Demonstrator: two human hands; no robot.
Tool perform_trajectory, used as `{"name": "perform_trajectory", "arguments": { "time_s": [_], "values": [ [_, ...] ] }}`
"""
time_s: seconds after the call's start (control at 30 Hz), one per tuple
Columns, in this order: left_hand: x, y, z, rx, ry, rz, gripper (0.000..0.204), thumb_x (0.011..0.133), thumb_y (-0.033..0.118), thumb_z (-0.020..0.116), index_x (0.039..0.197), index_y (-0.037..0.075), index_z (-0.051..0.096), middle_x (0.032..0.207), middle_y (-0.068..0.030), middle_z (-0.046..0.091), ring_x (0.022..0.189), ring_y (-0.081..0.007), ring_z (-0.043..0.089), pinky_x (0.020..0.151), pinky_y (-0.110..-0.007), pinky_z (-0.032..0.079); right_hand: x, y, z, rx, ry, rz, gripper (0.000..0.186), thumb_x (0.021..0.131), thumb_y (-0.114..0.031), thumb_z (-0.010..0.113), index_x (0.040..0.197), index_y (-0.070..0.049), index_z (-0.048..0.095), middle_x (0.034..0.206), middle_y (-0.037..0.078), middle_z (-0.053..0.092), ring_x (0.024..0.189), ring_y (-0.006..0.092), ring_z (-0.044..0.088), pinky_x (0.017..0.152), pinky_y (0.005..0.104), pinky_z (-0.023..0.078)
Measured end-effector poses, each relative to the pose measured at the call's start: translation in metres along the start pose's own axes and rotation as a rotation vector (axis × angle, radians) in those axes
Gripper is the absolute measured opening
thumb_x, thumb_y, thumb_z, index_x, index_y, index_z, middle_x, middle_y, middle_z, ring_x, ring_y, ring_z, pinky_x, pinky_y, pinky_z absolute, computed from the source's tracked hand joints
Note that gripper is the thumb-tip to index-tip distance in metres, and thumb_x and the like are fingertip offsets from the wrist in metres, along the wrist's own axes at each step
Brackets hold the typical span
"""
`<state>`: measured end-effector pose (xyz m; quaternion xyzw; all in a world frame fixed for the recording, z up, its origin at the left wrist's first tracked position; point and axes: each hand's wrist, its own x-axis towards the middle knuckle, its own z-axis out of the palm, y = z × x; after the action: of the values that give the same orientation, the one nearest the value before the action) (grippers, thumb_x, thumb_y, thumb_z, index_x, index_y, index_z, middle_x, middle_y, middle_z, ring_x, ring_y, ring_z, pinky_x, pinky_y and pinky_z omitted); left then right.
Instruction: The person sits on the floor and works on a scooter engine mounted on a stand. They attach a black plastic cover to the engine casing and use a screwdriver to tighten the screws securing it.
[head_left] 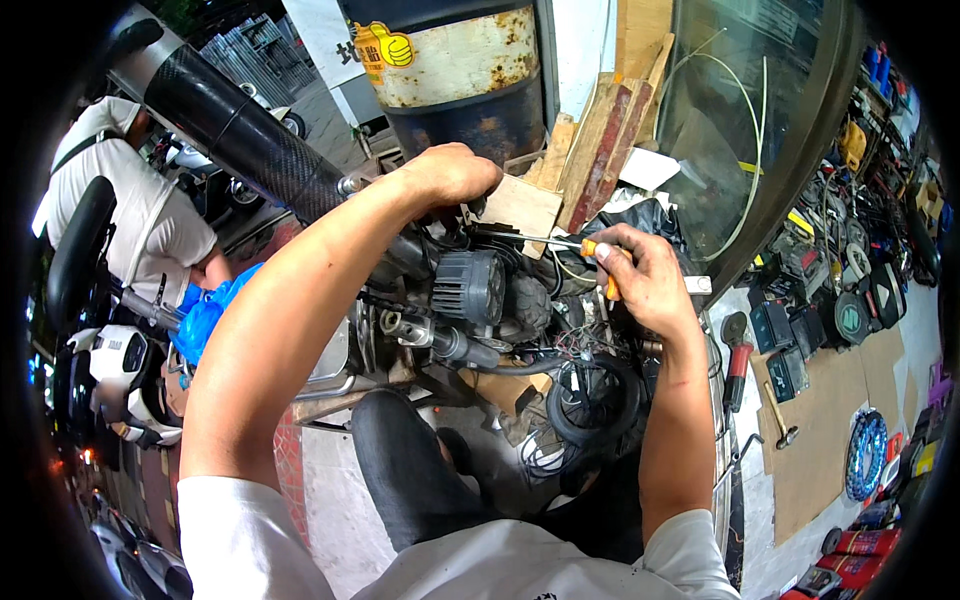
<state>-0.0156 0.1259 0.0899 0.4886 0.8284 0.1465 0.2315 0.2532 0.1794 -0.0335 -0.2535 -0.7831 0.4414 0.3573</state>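
My right hand is closed round the orange handle of a screwdriver. Its thin metal shaft reaches left to a cluster of dark metal parts. My left hand is bent over the top of that cluster with its fingers curled; what they grip is hidden behind the hand. Just below sits a black finned housing, beside a rounded dark casing. A metal tube runs under the housing, nearer my knees.
Wooden boards lean beside a rusty drum. A carbon-patterned pipe slants past my left arm. Cables and a black rubber ring lie low in front. A hammer rests on cardboard at right. Another person bends at far left.
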Motion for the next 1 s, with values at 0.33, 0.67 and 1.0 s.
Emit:
{"name": "perform_trajectory", "arguments": {
  "time_s": [0.33,0.67,1.0],
  "values": [
    [0.004,0.006,0.003,0.206,-0.006,-0.029,0.046,0.093,0.03,0.055,0.107,-0.011,0.073,0.106,-0.0245,0.076,0.097,-0.0378,0.076,0.072,-0.062,0.06,0.014,0.025,0.012,0.12,-0.009,0.029,0.027,0.101,-0.018,0.063,0.107,0.006,0.073,0.072,0.008,0.068,0.064,0.0145,0.065,0.063,0.0324,0.053],
    [0.01,0.007,0.004,0.081,-0.045,-0.07,0.034,0.087,0.026,0.06,0.087,-0.008,0.069,0.081,-0.0147,0.07,0.063,-0.0284,0.073,0.053,-0.047,0.055,0.018,0.037,0.013,0.272,-0.053,0.096,0.029,0.102,-0.022,0.066,0.108,0.005,0.074,0.073,0.007,0.068,0.063,0.011,0.063,0.06,0.0293,0.051],
    [-0.001,0.019,0.002,0.215,-0.038,-0.088,0.045,0.09,0.03,0.058,0.102,-0.01,0.074,0.106,-0.026,0.076,0.092,-0.0366,0.077,0.082,-0.047,0.06,0.013,0.034,0.024,0.129,0.03,-0.02,0.026,0.102,-0.018,0.062,0.109,0.005,0.072,0.074,0.008,0.069,0.069,0.014,0.066,0.064,0.0327,0.053]
  ]
}}
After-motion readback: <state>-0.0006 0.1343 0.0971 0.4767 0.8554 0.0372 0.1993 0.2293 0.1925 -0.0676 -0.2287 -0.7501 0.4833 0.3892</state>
